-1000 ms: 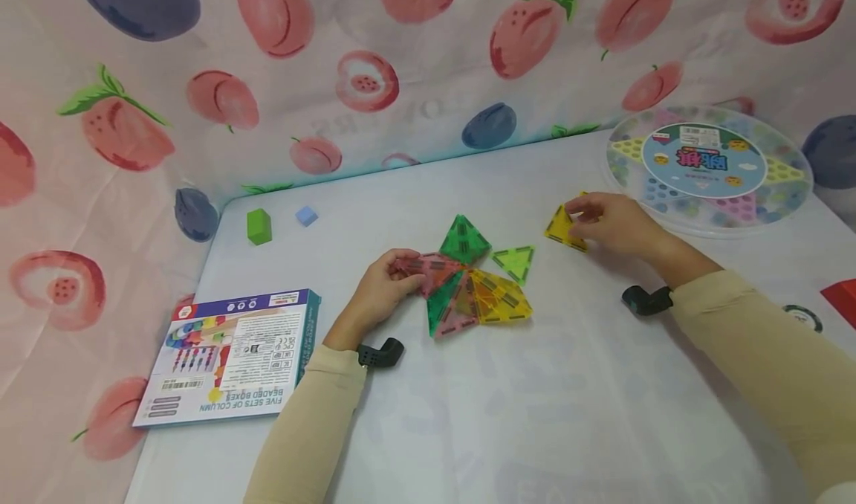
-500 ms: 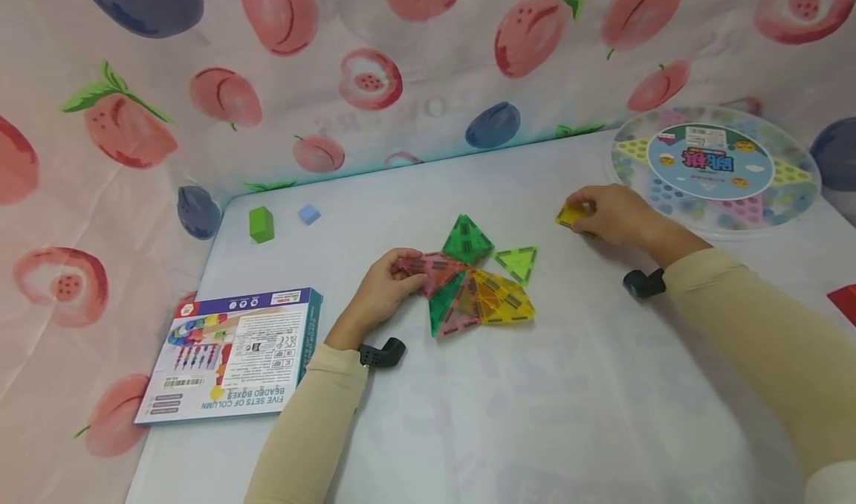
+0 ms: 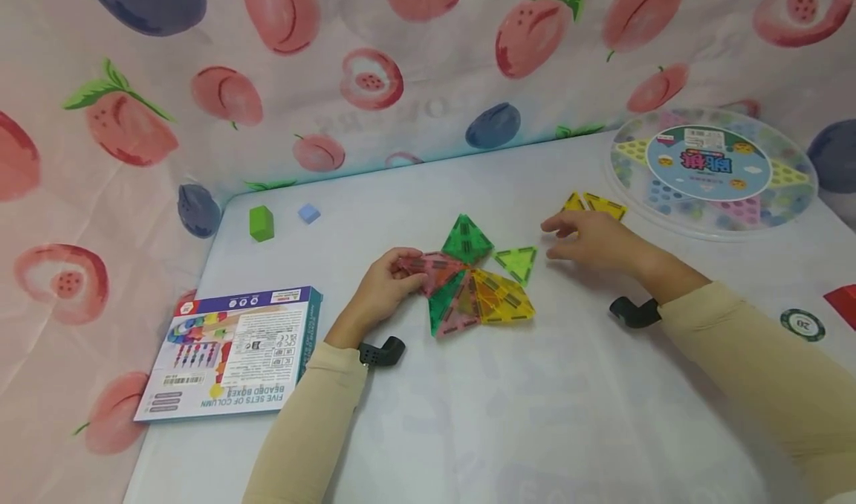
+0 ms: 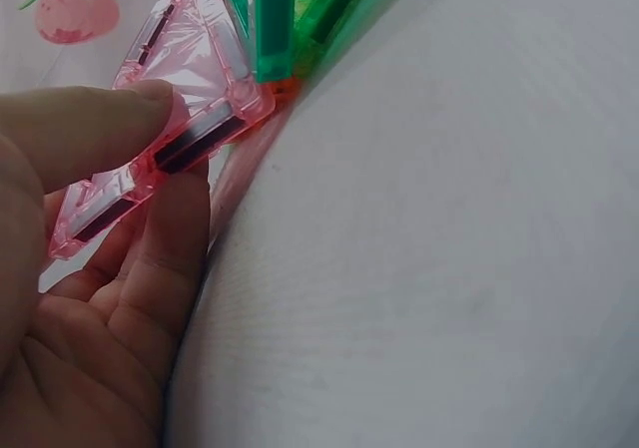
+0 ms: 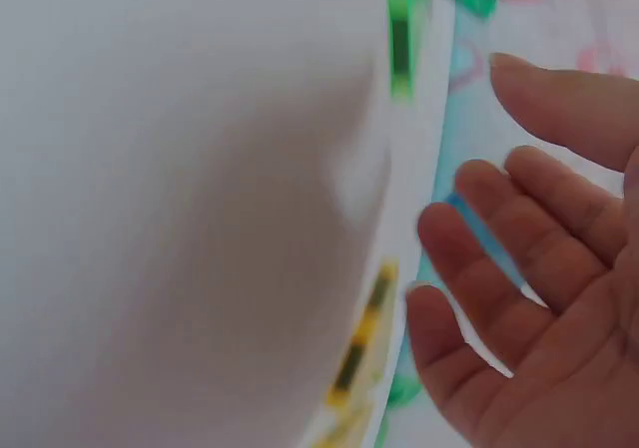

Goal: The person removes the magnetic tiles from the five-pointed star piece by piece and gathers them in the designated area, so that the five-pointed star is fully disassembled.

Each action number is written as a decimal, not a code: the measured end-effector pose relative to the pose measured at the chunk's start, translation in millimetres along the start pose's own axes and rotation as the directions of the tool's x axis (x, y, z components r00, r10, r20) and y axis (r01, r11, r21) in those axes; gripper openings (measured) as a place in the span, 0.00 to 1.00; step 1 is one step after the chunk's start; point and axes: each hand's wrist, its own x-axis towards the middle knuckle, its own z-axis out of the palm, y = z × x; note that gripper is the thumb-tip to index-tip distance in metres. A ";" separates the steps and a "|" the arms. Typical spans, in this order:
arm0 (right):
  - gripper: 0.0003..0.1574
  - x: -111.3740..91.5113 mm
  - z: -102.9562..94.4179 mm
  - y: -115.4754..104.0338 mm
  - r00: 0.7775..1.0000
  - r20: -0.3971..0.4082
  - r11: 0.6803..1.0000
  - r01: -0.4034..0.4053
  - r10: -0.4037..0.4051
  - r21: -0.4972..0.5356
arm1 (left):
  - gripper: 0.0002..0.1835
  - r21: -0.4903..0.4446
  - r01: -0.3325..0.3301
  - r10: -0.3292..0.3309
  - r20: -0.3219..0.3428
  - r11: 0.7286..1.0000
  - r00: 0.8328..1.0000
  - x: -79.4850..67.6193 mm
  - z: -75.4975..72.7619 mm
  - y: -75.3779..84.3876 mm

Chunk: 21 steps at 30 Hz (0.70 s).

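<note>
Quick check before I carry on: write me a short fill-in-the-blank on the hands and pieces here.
1. The left hand pinches a tile coloured ____.
2. The right hand holds ____.
3. The triangle nearest the round board is coloured ____.
4. The block beside the small blue block is coloured ____.

Missing words: pink; nothing; yellow; green.

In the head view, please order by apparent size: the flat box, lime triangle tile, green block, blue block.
1. Flat box
2. Lime triangle tile and green block: too alike to rank
3. Blue block
</note>
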 end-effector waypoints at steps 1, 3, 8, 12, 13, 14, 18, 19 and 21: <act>0.29 -0.8 4.4 -2.9 1.000 0.009 1.000 0.001 -0.001 -0.003 | 0.20 0.002 0.002 -0.002 0.000 1.000 1.000 0.0 -0.2 0.1; 0.30 -2.1 12.2 -7.6 0.999 0.032 1.000 -0.001 0.001 -0.013 | 0.20 0.007 0.005 -0.005 0.003 1.000 1.000 -0.3 -0.5 0.4; 0.32 -1.8 25.7 -16.9 0.997 0.075 1.000 0.017 -0.016 -0.006 | 0.20 0.021 0.009 -0.009 0.005 1.000 1.000 -0.8 -3.0 -0.9; 0.31 1.2 32.3 -23.3 0.994 0.092 0.997 0.052 -0.056 0.052 | 0.19 0.041 0.019 -0.019 -0.004 0.999 1.000 -1.5 -5.5 -2.4; 0.31 2.2 33.5 -24.8 0.993 0.098 0.996 0.057 -0.064 0.068 | 0.19 0.044 0.023 -0.023 -0.005 0.999 1.000 -1.8 -5.9 -2.5; 0.31 3.3 34.7 -26.1 0.992 0.105 0.994 0.059 -0.068 0.088 | 0.19 0.044 0.026 -0.026 -0.007 0.999 1.000 -2.2 -6.0 -2.1; 0.29 7.6 39.0 -31.7 0.989 0.134 0.984 0.045 -0.068 0.170 | 0.19 0.052 0.038 -0.037 -0.016 0.998 0.999 -3.9 -6.4 -0.7; 0.29 8.6 40.0 -33.1 0.988 0.138 0.982 0.040 -0.067 0.186 | 0.19 0.050 0.042 -0.041 -0.017 0.998 0.999 -4.5 -6.4 -0.3; 0.28 9.9 41.7 -35.1 0.986 0.147 0.975 0.042 -0.075 0.220 | 0.19 0.050 0.047 -0.046 -0.019 0.998 0.999 -5.6 -6.6 -0.2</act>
